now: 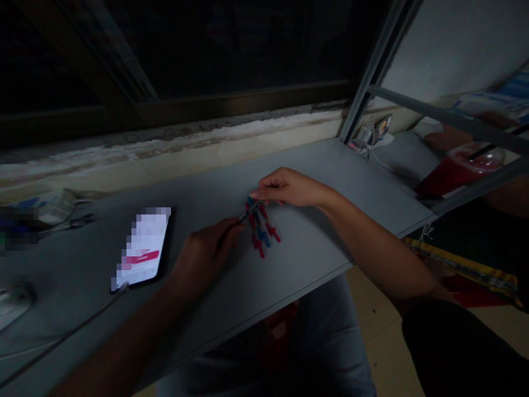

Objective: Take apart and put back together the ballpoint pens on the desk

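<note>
My left hand is closed around the dark handle of a slim metal tool. Its exact kind is too dim to make out. The tool's tip points right and reaches across a cluster of red and blue plastic pieces. My right hand pinches the top end of that cluster, thumb and forefinger pressed together just above the tool's tip. Part of the upper end is hidden by the fingers. The red and blue ends hang or lie toward me, over the grey tabletop.
On the left lies a lit phone with a cable at its lower edge. A metal frame stands at the right, with a lidded red cup beyond it. Another person's hand is near the cup. A window ledge runs behind.
</note>
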The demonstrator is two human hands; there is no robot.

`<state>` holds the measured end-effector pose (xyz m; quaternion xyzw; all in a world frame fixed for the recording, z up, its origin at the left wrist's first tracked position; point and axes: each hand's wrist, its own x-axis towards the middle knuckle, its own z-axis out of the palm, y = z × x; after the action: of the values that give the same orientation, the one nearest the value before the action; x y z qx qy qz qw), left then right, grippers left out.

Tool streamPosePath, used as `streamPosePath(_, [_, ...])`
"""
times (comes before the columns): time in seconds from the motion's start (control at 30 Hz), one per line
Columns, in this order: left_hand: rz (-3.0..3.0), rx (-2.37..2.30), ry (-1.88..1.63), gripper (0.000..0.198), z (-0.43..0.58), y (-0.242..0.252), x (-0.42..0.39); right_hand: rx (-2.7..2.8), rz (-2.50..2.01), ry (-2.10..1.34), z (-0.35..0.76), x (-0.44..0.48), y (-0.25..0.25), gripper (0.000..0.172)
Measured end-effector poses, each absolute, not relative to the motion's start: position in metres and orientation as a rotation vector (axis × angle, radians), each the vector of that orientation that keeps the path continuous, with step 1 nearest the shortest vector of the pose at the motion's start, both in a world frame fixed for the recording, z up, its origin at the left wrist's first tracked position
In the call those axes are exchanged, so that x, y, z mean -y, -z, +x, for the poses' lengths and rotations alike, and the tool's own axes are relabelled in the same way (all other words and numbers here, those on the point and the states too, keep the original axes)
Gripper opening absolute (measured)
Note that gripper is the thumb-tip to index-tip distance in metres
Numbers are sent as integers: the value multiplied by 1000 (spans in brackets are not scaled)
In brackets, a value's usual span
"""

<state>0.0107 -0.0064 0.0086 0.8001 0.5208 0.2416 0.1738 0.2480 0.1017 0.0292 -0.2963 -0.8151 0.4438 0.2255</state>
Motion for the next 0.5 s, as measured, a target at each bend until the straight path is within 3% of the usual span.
streamPosePath(0.17, [2290,-1473,-756,34,8,-7,10,2246,-839,-1209,246,-102,-28,53])
streamPosePath(0.3, [2349,-1245,-778,45,9,-9,15,2057,-886,-1261,241,-100,-27,53])
streamPosePath(0.5, [2470,-838,-664,28,11,-6,18,1964,-903,-1392,232,-94,-24,55])
